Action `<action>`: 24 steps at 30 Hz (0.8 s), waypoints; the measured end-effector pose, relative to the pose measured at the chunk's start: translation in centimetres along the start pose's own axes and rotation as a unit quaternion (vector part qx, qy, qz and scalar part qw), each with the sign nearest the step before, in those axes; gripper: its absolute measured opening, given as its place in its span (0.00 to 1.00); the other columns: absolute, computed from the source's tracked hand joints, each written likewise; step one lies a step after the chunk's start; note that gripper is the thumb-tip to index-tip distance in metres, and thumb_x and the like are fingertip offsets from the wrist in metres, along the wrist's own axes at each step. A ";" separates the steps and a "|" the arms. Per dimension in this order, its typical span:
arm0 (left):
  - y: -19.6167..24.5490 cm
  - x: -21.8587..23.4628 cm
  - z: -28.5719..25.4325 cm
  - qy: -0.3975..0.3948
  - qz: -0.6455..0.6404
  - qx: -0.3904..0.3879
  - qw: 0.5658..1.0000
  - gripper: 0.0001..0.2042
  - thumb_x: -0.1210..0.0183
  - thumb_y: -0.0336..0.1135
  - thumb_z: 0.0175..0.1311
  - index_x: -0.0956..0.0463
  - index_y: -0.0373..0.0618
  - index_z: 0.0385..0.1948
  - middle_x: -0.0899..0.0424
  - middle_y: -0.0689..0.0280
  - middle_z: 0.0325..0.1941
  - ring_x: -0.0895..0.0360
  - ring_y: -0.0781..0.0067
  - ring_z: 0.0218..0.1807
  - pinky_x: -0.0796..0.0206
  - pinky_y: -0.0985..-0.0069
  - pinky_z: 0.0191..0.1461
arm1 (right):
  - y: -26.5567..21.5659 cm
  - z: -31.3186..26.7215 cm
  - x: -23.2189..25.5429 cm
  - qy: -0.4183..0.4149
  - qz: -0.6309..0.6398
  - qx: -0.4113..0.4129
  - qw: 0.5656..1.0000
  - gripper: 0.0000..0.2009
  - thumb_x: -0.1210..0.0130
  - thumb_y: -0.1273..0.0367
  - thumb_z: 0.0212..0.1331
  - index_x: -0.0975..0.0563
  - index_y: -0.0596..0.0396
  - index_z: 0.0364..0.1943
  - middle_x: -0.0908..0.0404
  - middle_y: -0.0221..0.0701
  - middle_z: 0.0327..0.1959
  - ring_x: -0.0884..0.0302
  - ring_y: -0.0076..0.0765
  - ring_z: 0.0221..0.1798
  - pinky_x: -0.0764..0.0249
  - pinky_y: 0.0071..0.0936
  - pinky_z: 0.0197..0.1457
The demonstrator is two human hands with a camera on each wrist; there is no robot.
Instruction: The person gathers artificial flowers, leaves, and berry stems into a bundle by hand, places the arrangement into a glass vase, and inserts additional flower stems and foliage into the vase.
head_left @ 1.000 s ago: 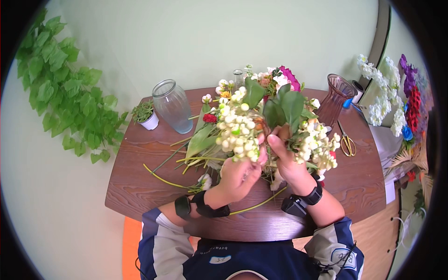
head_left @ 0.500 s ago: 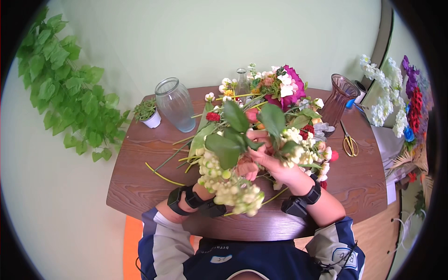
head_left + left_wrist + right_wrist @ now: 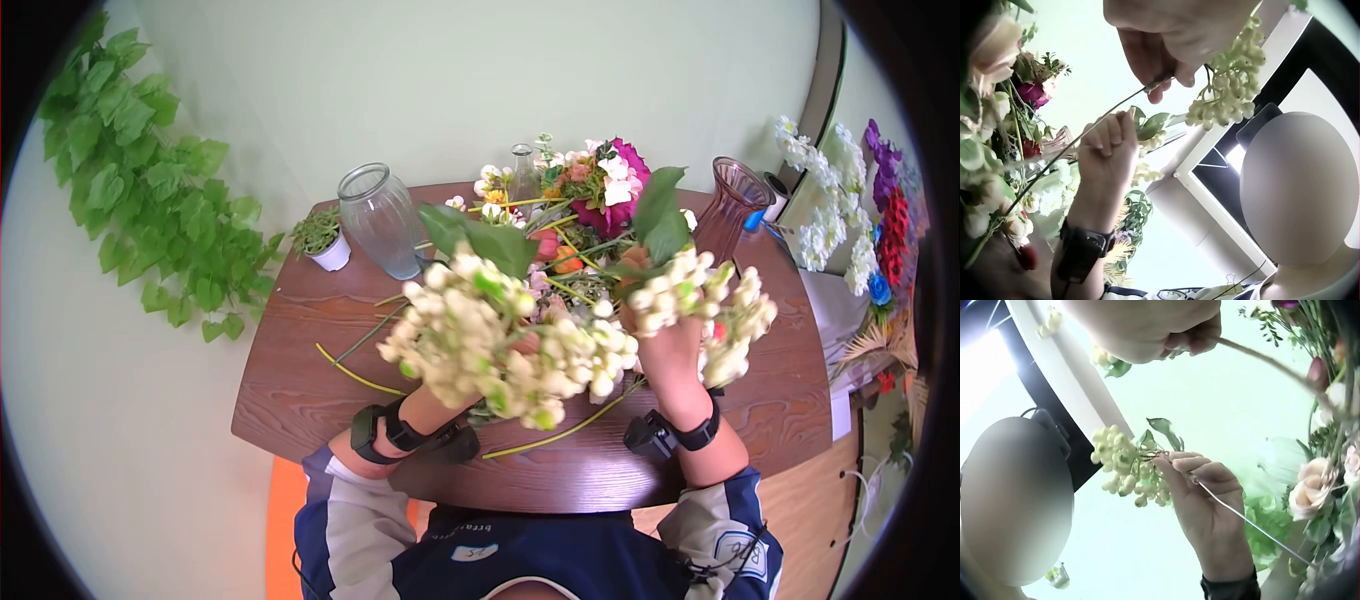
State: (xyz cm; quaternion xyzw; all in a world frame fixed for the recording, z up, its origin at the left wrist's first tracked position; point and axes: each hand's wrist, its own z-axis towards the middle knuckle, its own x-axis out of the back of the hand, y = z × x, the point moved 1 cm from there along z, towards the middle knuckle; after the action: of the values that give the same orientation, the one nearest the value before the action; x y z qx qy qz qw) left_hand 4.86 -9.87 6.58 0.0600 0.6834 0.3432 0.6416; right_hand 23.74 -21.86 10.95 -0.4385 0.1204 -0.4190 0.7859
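Both hands are raised above the brown table (image 3: 300, 330), each with a sprig of small white berry-like flowers. The left sprig (image 3: 480, 340) is large and hides the left hand in the head view. In the left wrist view the left hand (image 3: 1160, 75) pinches its thin stem just below the cluster (image 3: 1229, 81). The right hand (image 3: 665, 345) grips the stem of the second sprig (image 3: 700, 295), which has green leaves on top. Seen from the right wrist, the right hand (image 3: 1191, 340) is curled round its stem, and the left hand (image 3: 1175, 464) holds its cluster (image 3: 1125, 465).
A heap of mixed flowers (image 3: 590, 200) lies at the table's back, with a small glass bottle (image 3: 520, 170). A clear vase (image 3: 380, 220), a small potted plant (image 3: 322, 240) and a brown glass vase (image 3: 733, 205) stand around it. Loose stems (image 3: 345, 365) lie at the left.
The two sprigs were held close together over the flower heap; the left one dipped low, then both rose toward the camera and moved apart, right hand going right.
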 end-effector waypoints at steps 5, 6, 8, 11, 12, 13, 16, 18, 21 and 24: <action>-1.3 1.0 0.6 0.000 0.025 0.004 1.000 0.17 0.55 0.41 0.70 0.37 0.43 0.55 0.28 0.63 0.51 0.32 0.64 0.56 0.35 0.66 0.60 | 5.1 -2.1 -0.8 -0.096 0.139 0.010 0.986 0.16 0.55 0.68 0.66 0.28 0.54 0.55 0.24 0.36 0.51 0.25 0.30 0.51 0.29 0.28 0.52; -1.2 1.2 0.8 0.001 0.031 0.004 1.000 0.17 0.55 0.41 0.70 0.37 0.43 0.55 0.28 0.63 0.51 0.32 0.64 0.56 0.35 0.66 0.60 | 5.5 -2.5 -1.2 -0.114 0.156 0.015 0.981 0.16 0.55 0.68 0.66 0.29 0.54 0.56 0.25 0.36 0.51 0.26 0.31 0.51 0.30 0.29 0.53; -1.7 1.4 2.3 0.002 0.043 0.003 0.999 0.17 0.55 0.41 0.70 0.37 0.43 0.56 0.28 0.63 0.51 0.32 0.64 0.56 0.35 0.66 0.60 | 6.1 -3.1 -2.0 -0.149 0.192 0.026 0.970 0.16 0.55 0.68 0.66 0.29 0.54 0.56 0.25 0.36 0.52 0.27 0.32 0.53 0.31 0.30 0.55; -2.1 2.3 1.4 0.002 0.061 0.002 0.998 0.17 0.55 0.41 0.70 0.37 0.43 0.56 0.28 0.63 0.51 0.32 0.64 0.56 0.35 0.67 0.60 | 6.6 -3.6 -2.8 -0.200 0.242 0.044 0.948 0.17 0.56 0.67 0.66 0.29 0.54 0.57 0.26 0.36 0.54 0.28 0.33 0.55 0.33 0.32 0.58; -1.6 2.7 0.0 0.002 0.067 0.002 0.998 0.17 0.55 0.41 0.70 0.38 0.43 0.56 0.28 0.63 0.51 0.32 0.65 0.56 0.35 0.67 0.60 | 6.6 -3.7 -2.9 -0.217 0.258 0.050 0.940 0.17 0.56 0.67 0.66 0.30 0.54 0.57 0.27 0.36 0.55 0.29 0.34 0.56 0.33 0.32 0.59; -1.3 3.2 -0.1 0.002 0.072 0.001 0.997 0.17 0.55 0.41 0.70 0.38 0.43 0.56 0.28 0.63 0.51 0.32 0.65 0.56 0.35 0.67 0.60 | 6.7 -3.8 -3.0 -0.234 0.273 0.055 0.932 0.17 0.56 0.67 0.66 0.30 0.54 0.57 0.27 0.36 0.56 0.29 0.34 0.57 0.34 0.33 0.60; -1.8 4.0 1.1 0.003 0.087 0.001 0.996 0.18 0.55 0.41 0.70 0.38 0.43 0.56 0.28 0.63 0.51 0.32 0.65 0.56 0.35 0.67 0.60 | 6.3 -3.6 -2.3 -0.298 0.332 -0.026 0.895 0.19 0.55 0.67 0.66 0.31 0.53 0.60 0.29 0.33 0.59 0.30 0.37 0.59 0.35 0.34 0.63; -2.8 4.2 2.0 0.003 0.097 0.001 0.995 0.18 0.55 0.41 0.70 0.38 0.43 0.56 0.28 0.63 0.51 0.32 0.65 0.56 0.35 0.67 0.60 | 6.4 -3.1 -1.7 -0.310 0.321 -0.042 0.894 0.19 0.55 0.67 0.65 0.31 0.53 0.60 0.29 0.33 0.59 0.30 0.36 0.59 0.35 0.33 0.63; -3.3 5.1 2.1 0.007 0.110 0.002 0.994 0.18 0.56 0.40 0.70 0.38 0.43 0.56 0.28 0.63 0.51 0.32 0.65 0.55 0.35 0.67 0.60 | 6.1 -2.5 -1.4 -0.329 0.305 -0.070 0.891 0.19 0.54 0.68 0.65 0.32 0.53 0.60 0.29 0.33 0.59 0.30 0.35 0.59 0.35 0.33 0.63; -3.4 5.9 2.5 0.009 0.126 0.002 0.992 0.18 0.56 0.40 0.70 0.38 0.43 0.56 0.28 0.63 0.52 0.32 0.66 0.55 0.35 0.68 0.60 | 5.6 -2.3 -1.3 -0.348 0.289 -0.094 0.887 0.19 0.53 0.68 0.64 0.32 0.54 0.60 0.29 0.33 0.58 0.30 0.35 0.59 0.35 0.32 0.62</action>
State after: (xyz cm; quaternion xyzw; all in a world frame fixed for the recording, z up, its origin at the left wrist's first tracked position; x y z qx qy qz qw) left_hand 7.34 -8.44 -0.05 0.1433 0.6768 0.4204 0.5871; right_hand 24.80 -20.75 4.95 -0.5739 -0.0004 0.0198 0.8187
